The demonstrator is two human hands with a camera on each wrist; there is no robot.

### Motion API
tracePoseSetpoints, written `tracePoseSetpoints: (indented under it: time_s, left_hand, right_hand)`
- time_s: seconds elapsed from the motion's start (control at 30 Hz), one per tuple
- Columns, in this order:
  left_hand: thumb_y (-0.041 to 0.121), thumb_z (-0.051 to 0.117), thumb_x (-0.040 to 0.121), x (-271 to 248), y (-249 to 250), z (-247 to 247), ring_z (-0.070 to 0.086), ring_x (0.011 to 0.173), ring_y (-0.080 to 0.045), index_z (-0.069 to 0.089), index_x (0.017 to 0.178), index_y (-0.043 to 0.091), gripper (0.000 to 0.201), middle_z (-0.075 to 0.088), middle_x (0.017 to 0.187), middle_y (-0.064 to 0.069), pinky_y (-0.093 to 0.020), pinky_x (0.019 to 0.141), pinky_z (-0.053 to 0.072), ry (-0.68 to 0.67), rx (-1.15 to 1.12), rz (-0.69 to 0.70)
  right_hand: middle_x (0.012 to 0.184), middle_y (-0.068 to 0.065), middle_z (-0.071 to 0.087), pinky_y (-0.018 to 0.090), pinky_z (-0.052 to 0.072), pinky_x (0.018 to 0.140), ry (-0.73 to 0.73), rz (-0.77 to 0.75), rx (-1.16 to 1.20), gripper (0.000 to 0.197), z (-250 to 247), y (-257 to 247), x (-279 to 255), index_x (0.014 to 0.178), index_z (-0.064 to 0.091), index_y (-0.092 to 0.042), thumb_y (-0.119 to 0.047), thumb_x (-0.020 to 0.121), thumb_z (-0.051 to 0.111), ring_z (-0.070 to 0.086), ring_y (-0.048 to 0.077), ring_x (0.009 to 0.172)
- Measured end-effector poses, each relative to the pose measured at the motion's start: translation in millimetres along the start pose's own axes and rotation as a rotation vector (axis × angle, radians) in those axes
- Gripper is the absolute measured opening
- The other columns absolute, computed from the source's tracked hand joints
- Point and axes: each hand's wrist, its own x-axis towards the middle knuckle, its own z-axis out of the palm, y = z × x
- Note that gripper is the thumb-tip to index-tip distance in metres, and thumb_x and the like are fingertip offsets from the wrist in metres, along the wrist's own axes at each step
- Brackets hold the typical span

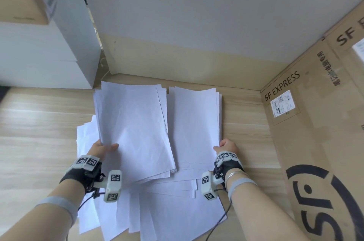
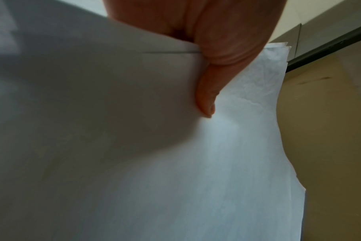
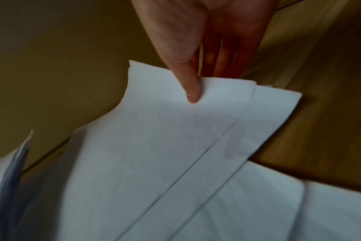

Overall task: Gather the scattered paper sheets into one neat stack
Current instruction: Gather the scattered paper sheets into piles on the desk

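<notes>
My head view is bright and edge-warped; my wrist views are dim, blurred, with shadow toward nine o'clock.

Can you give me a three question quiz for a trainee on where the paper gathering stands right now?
1. True or false: the left hand grips a bundle of sheets.
2. What does the right hand pinch? A) the cardboard box B) a second bundle C) nothing
3. Loose sheets near the person lie on the ____ table.

Key: 1 true; 2 B; 3 wooden.
</notes>
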Motion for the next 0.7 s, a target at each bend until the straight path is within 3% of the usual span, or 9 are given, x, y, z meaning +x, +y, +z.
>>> tracePoseSetpoints:
  time_s: [0.07, 0.2, 0.23, 0.27, 0.33, 0.4, 0.47, 0.53, 0.7]
  left_hand:
    - [-0.004, 0.058, 0.084, -1.5, -0.4, 0.3, 0.055, 0.060, -0.030, 0.052, 0.101, 0.002, 0.019, 0.059, 0.068, -0.015, -0.038, 0.064, 0.045, -0.007, 0.005, -0.003]
    - [-0.003, 0.059, 0.084, -3.2, -1.3, 0.7, 0.053, 0.067, -0.030, 0.050, 0.107, 0.003, 0.025, 0.056, 0.076, -0.014, -0.044, 0.075, 0.046, -0.006, 0.021, -0.018]
    - [-0.002, 0.059, 0.084, -3.8, -1.6, 0.4, 0.054, 0.070, -0.031, 0.051, 0.111, 0.003, 0.029, 0.058, 0.079, -0.015, -0.048, 0.081, 0.046, 0.001, 0.026, -0.022]
    - [-0.002, 0.060, 0.084, -3.1, -2.6, 0.5, 0.055, 0.077, -0.033, 0.051, 0.116, 0.001, 0.034, 0.059, 0.086, -0.017, -0.051, 0.088, 0.046, 0.012, 0.029, -0.027]
    - [-0.001, 0.061, 0.083, -2.8, -4.1, 0.5, 0.055, 0.088, -0.035, 0.050, 0.123, -0.003, 0.041, 0.058, 0.098, -0.021, -0.056, 0.094, 0.044, 0.023, 0.034, -0.042]
    - [-0.001, 0.061, 0.083, -2.5, -5.9, 1.7, 0.055, 0.086, -0.034, 0.049, 0.123, -0.006, 0.043, 0.059, 0.094, -0.020, -0.056, 0.094, 0.043, 0.023, 0.034, -0.049]
    - [0.000, 0.061, 0.083, -1.2, -7.4, 2.1, 0.055, 0.086, -0.035, 0.049, 0.124, -0.005, 0.043, 0.059, 0.091, -0.019, -0.055, 0.095, 0.043, 0.022, 0.035, -0.049]
    - [0.001, 0.062, 0.083, -0.8, -8.0, 2.6, 0.054, 0.092, -0.036, 0.048, 0.125, -0.005, 0.044, 0.060, 0.099, -0.024, -0.057, 0.097, 0.042, 0.024, 0.036, -0.042]
    - [-0.002, 0.060, 0.084, 1.5, -9.7, 4.2, 0.055, 0.078, -0.034, 0.048, 0.124, -0.004, 0.042, 0.057, 0.078, -0.014, -0.053, 0.090, 0.043, -0.003, 0.019, -0.033]
  right_hand:
    - [0.078, 0.004, 0.056, 0.021, 0.036, 0.062, 0.037, -0.009, -0.056, 0.034, 3.7, 0.8, -2.3, 0.056, 0.037, -0.018, -0.002, 0.079, 0.056, 0.050, 0.021, 0.071]
    - [0.068, 0.003, 0.050, 0.025, 0.041, 0.062, 0.087, 0.015, 0.017, 0.023, 5.2, 2.2, -6.8, 0.072, 0.047, -0.018, 0.004, 0.077, 0.051, 0.054, 0.024, 0.072]
    - [0.072, 0.004, 0.054, 0.028, 0.046, 0.067, 0.060, 0.026, 0.055, 0.019, 4.4, 1.4, -8.1, 0.086, 0.051, -0.016, 0.001, 0.077, 0.056, 0.059, 0.027, 0.078]
    - [0.085, 0.008, 0.059, 0.031, 0.049, 0.074, 0.029, 0.046, 0.078, 0.029, 4.6, 0.5, -8.2, 0.102, 0.053, -0.013, -0.005, 0.077, 0.064, 0.062, 0.030, 0.089]
    - [0.116, 0.014, 0.056, 0.036, 0.048, 0.087, -0.030, 0.062, 0.073, 0.062, 5.9, -3.1, -9.7, 0.122, 0.045, -0.006, -0.021, 0.071, 0.078, 0.057, 0.033, 0.111]
    - [0.128, 0.016, 0.050, 0.039, 0.045, 0.093, -0.044, 0.034, 0.024, 0.072, 9.1, -5.1, -10.1, 0.123, 0.044, -0.001, -0.027, 0.067, 0.082, 0.051, 0.033, 0.118]
    - [0.128, 0.017, 0.047, 0.036, 0.043, 0.093, -0.029, -0.014, 0.000, 0.067, 12.6, -6.0, -11.0, 0.120, 0.045, 0.000, -0.022, 0.068, 0.082, 0.049, 0.032, 0.118]
    - [0.124, 0.018, 0.047, 0.035, 0.045, 0.088, 0.010, -0.043, 0.005, 0.061, 13.6, -8.0, -13.6, 0.115, 0.046, 0.000, -0.017, 0.067, 0.081, 0.053, 0.032, 0.110]
    - [0.115, 0.020, 0.050, 0.035, 0.046, 0.079, 0.061, -0.155, -0.045, 0.039, 17.4, -10.6, -16.0, 0.102, 0.051, 0.001, -0.005, 0.072, 0.075, 0.059, 0.032, 0.092]
